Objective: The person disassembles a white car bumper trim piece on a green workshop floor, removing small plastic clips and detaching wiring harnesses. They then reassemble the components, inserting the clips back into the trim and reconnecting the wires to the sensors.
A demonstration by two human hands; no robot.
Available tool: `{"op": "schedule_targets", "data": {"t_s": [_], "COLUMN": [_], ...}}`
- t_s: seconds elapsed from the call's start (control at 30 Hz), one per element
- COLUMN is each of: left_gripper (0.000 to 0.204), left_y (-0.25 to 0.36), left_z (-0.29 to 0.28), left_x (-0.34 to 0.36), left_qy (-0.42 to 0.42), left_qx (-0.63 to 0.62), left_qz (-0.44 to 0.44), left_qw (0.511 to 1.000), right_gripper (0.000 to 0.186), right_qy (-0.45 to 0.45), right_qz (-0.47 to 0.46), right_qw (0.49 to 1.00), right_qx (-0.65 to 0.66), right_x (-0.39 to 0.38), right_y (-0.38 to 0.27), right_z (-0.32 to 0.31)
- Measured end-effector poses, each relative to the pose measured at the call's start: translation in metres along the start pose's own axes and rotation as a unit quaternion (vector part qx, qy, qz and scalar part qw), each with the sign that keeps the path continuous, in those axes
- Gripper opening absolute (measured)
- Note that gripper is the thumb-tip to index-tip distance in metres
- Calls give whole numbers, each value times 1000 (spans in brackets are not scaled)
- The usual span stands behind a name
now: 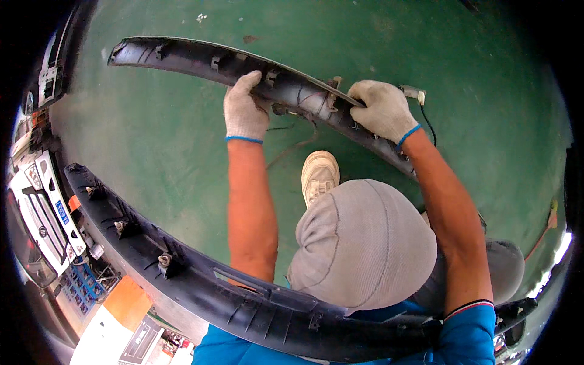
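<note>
Above the green floor [182, 140], a long black trim panel [182, 58] is held up. The left hand [244, 109] grips its lower edge near mid-length; the right hand [382, 109] clasps it further along, beside a loose wire connector [413, 93]. A second black panel [182, 280] lies nearer the person.

Small blue rectangular plate [61, 212] on the white truck front [38, 213], far left edge

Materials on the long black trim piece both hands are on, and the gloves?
Trim piece: looks like moulded black plastic, semi-gloss, with ribs and clip tabs on its inner face. Gloves on the left hand and right hand: off-white knit fabric, probably cotton, with blue cuff edging.
</note>
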State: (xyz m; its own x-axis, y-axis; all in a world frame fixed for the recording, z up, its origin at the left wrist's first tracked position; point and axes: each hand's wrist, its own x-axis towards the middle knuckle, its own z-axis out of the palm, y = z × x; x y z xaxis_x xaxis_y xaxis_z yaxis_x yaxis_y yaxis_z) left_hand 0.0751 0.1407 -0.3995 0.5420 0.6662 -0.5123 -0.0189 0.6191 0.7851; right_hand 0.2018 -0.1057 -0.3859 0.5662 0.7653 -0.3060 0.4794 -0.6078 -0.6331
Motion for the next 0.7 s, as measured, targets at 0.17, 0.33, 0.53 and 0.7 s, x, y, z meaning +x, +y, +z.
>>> {"op": "schedule_targets", "data": {"t_s": [0.17,0.33,0.53,0.7], "left_gripper": [20,23,23,22], "left_y": [-12,-11,-3,2], "left_z": [-21,-26,-15,-14], "left_x": [5,-3,-14,-17], "left_qy": [-27,-55,-99,-71], "left_qx": [-82,-114,-112,-87], "left_qz": [-13,5,28,10], "left_qw": [996,992,988,994], "right_gripper": [48,70,61,53], "right_qy": [-176,-61,-71,-57], "right_qz": [12,8,-36,-24], "right_qw": [977,980,970,974], "right_qx": [122,187,229,217], "right_x": [8,21,20,21], "right_y": [11,9,-1,-10], "right_z": [-30,-21,-26,-29]}}
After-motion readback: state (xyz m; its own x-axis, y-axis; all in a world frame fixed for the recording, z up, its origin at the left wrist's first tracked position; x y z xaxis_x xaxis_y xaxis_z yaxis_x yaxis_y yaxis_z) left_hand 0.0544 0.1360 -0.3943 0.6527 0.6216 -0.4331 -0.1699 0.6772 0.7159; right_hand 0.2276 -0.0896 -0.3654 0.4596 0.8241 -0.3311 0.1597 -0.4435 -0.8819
